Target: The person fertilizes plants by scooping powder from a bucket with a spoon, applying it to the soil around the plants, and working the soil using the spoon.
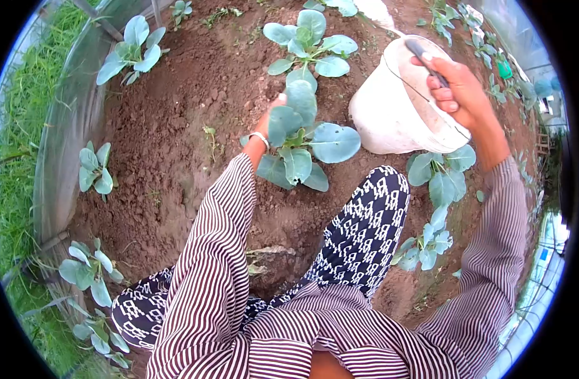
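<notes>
My right hand [459,88] is closed around a dark grey handle [422,58] above the mouth of a white bucket [381,114]. What the handle belongs to cannot be made out. The bucket is tilted on the soil, and a thin wire bail [406,82] crosses its opening. My left hand [264,123] reaches in at the left side of a broad-leaved, cabbage-like plant [335,143]. Leaves cover most of its fingers, so whether it grips anything is hidden. Another leafy plant [311,44] grows just beyond.
Young plants stand along the left edge [134,47] and to the right of my knee [442,180]. A plastic sheet wall [71,132] borders the bed on the left, with tall grass [24,132] outside. Brown soil [169,114] lies between the plants.
</notes>
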{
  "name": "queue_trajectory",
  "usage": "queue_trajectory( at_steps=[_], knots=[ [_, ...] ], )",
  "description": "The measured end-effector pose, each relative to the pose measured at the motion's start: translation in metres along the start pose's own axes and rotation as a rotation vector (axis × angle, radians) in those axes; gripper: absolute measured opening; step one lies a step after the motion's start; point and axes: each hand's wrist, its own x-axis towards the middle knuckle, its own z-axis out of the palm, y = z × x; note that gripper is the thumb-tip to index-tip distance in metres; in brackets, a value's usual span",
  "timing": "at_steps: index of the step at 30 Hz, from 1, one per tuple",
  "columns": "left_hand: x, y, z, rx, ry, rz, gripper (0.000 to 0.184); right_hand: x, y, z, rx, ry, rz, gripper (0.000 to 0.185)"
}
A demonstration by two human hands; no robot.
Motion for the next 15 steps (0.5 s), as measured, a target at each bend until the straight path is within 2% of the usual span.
queue_trajectory(
  at_steps=[1, 4, 5, 6, 8, 13, 15],
  knots=[
    [-0.008, -0.001, 0.005, 0.104, 0.02, 0.003, 0.067, 0.008, 0.009, 0.012, 0.022, -0.043, 0.004, 0.031],
    [-0.038, -0.009, 0.025, 0.971, 0.18, 0.226, 0.066, 0.036, 0.042, 0.048, 0.071, -0.171, 0.015, 0.031],
    [-0.06, 0.007, 0.044, 0.963, 0.091, 0.134, 0.069, 0.043, 0.054, 0.06, 0.073, -0.205, 0.038, 0.031],
    [-0.066, 0.008, 0.049, 1.022, -0.015, 0.201, 0.075, 0.05, 0.066, 0.07, 0.073, -0.238, 0.06, 0.031],
    [-0.062, -0.007, 0.044, 1.148, -0.053, 0.305, 0.074, 0.065, 0.09, 0.09, 0.093, -0.281, 0.131, 0.031],
    [-0.079, -0.018, 0.046, 1.305, -0.031, 0.483, 0.064, 0.124, 0.164, 0.121, 0.127, -0.453, 0.319, 0.026],
    [-0.084, -0.022, 0.044, 1.358, -0.028, 0.502, 0.065, 0.143, 0.18, 0.133, 0.021, -0.416, 0.395, 0.026]
  ],
)
